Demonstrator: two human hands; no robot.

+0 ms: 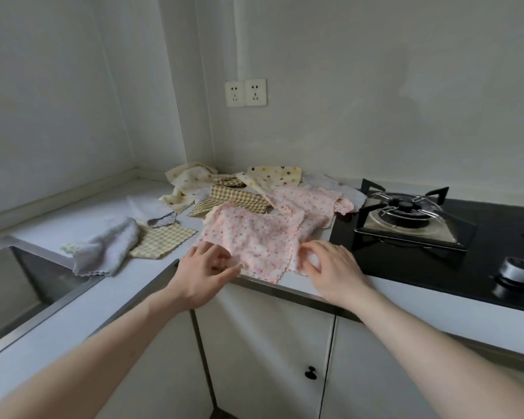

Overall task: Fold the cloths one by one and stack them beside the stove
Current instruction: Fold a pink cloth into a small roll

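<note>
Both the left hand (204, 269) and right hand (330, 267) pinch near corners of the pink floral scalloped cloth (254, 237), which overlaps a second pink cloth (309, 201) beyond and risks dragging it toward the black gas stove (412, 219) rightward.

Both hands (263, 264) on pink cloth (254, 234) (near corners)

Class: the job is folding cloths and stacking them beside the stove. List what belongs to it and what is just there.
Belongs: pink floral cloth, gingham cloth, dotted cloth, white towel, left hand, right hand, stove.

Just there: sink, wall sockets, cabinet knob.
</note>
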